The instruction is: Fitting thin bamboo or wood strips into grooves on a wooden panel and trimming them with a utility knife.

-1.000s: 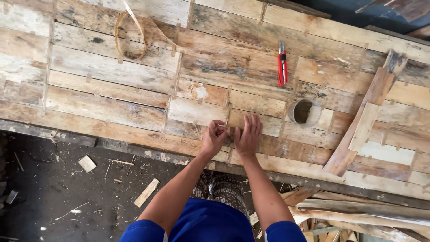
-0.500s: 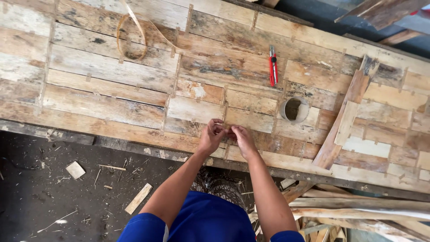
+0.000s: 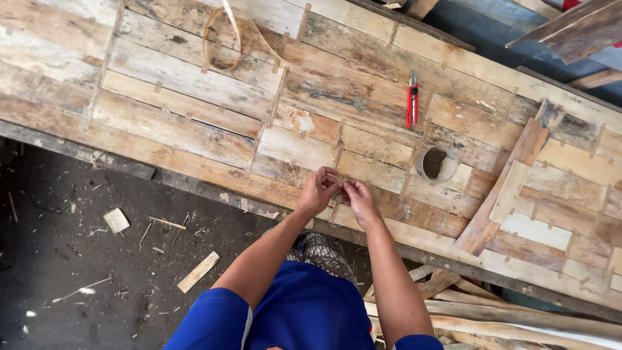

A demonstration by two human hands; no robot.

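A wide plank panel [image 3: 194, 116] lay before the person. Both hands met at its near edge: the left hand [image 3: 317, 192] and right hand [image 3: 360, 199] pinched what seemed a small sliver [image 3: 339, 184] between their fingertips, just above the planks.

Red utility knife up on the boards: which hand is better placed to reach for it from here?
Probably the right hand. The red utility knife lies up and to the right of both hands, on the right hand's side, so the left hand would have to cross over. Both hands meet at the panel's near edge.
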